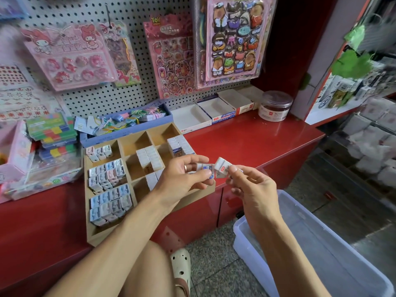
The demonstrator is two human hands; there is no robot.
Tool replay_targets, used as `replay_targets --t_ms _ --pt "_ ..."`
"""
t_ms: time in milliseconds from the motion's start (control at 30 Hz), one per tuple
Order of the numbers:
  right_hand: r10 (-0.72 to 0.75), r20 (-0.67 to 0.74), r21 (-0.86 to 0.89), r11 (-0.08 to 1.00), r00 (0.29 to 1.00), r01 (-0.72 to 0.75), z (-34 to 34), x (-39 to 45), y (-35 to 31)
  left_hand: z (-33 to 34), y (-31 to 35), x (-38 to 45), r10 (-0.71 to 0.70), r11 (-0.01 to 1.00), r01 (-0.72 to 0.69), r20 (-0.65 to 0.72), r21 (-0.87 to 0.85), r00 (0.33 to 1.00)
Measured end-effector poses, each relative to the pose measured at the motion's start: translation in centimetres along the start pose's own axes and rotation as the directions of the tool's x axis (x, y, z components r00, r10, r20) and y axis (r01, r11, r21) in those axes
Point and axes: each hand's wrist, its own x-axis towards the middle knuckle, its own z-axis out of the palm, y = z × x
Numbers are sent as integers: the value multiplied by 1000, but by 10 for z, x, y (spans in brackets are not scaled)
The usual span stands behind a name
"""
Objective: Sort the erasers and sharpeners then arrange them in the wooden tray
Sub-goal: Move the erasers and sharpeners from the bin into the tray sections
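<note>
A wooden tray (91, 235) with several compartments lies on the red counter. Its left compartments hold rows of boxed sharpeners (107, 174); middle and right compartments hold white erasers (150, 159) and more erasers (179, 145) at the right. My left hand (182, 179) hovers over the tray's right side and pinches a white eraser with a blue label (204, 168). My right hand (250, 185) pinches another white eraser (222, 166) with a red mark, tilted, touching the first one.
A clear plastic bin (321, 249) stands on the floor at lower right. Behind the tray sit a blue box of keychains (128, 123), open white cartons (192, 116) and a round jar (275, 106). Sticker packs hang on the pegboard (137, 39). Stationery piles lie left.
</note>
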Motion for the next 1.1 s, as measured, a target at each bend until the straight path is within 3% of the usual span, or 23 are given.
replay_targets --t_ms 267,433,600,733,833,933,1100 --pt "5 139 2 1000 990 -5 8 -5 -10 1 10 -1 -35 968 60 106 -243 994" --pt "28 154 -71 997 988 -17 8 -4 -10 -7 12 8 16 999 -19 63 48 998" --pt "28 188 -102 995 982 -9 10 -1 -3 -16 19 14 27 965 -61 135 255 990" --pt "10 143 -40 999 990 -4 16 5 9 -17 18 17 60 935 -102 131 338 990" --pt "-5 71 -34 999 997 8 26 8 18 -11 14 19 175 907 -177 41 381 984" --pt "47 101 0 999 994 -47 34 9 19 -10 11 22 245 855 -227 24 466 969" --pt "143 156 -54 989 977 -136 30 14 24 -14 9 28 243 785 -230 57 576 968"
